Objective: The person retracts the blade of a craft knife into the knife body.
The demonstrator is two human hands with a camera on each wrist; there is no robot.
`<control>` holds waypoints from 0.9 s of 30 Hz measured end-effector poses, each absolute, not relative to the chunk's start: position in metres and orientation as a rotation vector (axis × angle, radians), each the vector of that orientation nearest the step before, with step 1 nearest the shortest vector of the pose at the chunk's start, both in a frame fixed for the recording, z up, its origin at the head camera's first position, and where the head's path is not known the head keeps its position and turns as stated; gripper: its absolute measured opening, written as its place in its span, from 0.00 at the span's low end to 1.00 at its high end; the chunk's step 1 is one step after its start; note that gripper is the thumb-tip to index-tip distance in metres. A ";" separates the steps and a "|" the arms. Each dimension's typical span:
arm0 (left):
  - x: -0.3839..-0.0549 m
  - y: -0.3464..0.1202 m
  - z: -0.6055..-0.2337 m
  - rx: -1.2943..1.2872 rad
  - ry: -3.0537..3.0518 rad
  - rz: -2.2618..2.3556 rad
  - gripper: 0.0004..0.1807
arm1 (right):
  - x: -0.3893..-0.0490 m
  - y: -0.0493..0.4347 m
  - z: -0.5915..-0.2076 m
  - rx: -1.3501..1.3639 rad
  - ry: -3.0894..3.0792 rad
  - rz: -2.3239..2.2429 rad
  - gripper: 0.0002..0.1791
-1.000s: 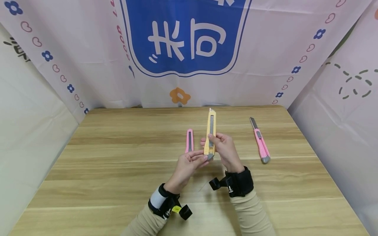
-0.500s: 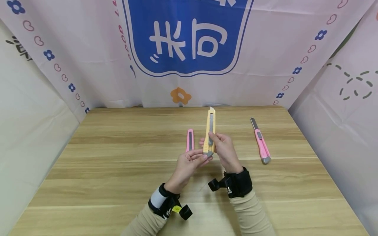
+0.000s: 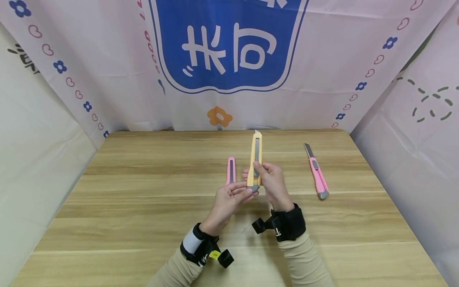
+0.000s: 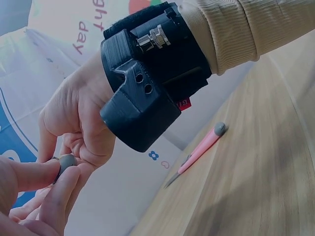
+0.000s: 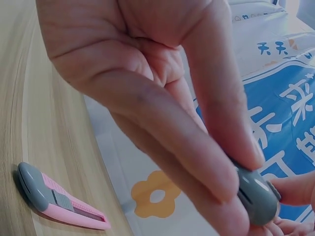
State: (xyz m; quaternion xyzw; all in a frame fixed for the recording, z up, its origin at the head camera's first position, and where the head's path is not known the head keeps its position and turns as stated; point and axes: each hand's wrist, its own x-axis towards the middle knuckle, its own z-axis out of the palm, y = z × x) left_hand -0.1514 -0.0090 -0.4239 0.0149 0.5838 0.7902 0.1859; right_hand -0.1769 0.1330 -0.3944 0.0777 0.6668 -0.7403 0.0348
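A yellow utility knife (image 3: 255, 159) is held over the table, its pointed blade tip showing at the far end. My left hand (image 3: 227, 201) pinches the knife's grey end cap (image 5: 258, 196) between thumb and fingers. Higher on the handle, my right hand (image 3: 276, 183) grips it, with the thumb lying on the slider side. Most of the slider is hidden under that thumb. To the left lies a pink utility knife (image 3: 231, 169), partly covered by my left hand, with no blade showing. Another pink utility knife (image 3: 317, 177) lies to the right, its blade extended away from me.
The wooden table (image 3: 125, 207) ends at a printed cloth backdrop (image 3: 186, 107). Cloth also hangs at both sides. A black camera strap sits on my left wrist (image 3: 201, 245) and another on my right wrist (image 3: 288, 222).
The yellow knife has shifted slightly in my hands, and its blade tip shows a little more plainly. My right wrist has moved slightly left. Both pink knives lie where they were.
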 end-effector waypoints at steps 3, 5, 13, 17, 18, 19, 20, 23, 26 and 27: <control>-0.152 -0.009 -0.424 0.035 1.640 2.227 0.19 | -0.177 0.133 -0.395 0.240 2.044 -2.287 0.19; -0.152 -0.009 -0.424 0.033 1.641 2.225 0.19 | -0.176 0.133 -0.395 0.242 2.040 -2.290 0.19; -0.152 -0.009 -0.427 0.041 1.666 2.206 0.19 | -0.174 0.131 -0.393 0.275 2.026 -2.281 0.19; -0.152 -0.010 -0.426 0.034 1.666 2.199 0.19 | -0.174 0.131 -0.393 0.280 2.029 -2.258 0.18; -0.152 -0.010 -0.426 0.033 1.666 2.199 0.19 | -0.174 0.131 -0.393 0.278 2.028 -2.255 0.18; -0.153 -0.010 -0.426 0.031 1.665 2.201 0.19 | -0.174 0.131 -0.393 0.275 2.030 -2.250 0.18; -0.153 -0.010 -0.426 0.028 1.664 2.203 0.19 | -0.174 0.131 -0.393 0.272 2.030 -2.248 0.18; -0.153 -0.010 -0.426 0.026 1.660 2.208 0.19 | -0.175 0.131 -0.393 0.257 2.038 -2.245 0.18; -0.153 -0.010 -0.426 0.030 1.658 2.208 0.19 | -0.175 0.131 -0.394 0.251 2.043 -2.247 0.18; -0.153 -0.010 -0.426 0.033 1.657 2.208 0.19 | -0.175 0.131 -0.394 0.251 2.047 -2.244 0.18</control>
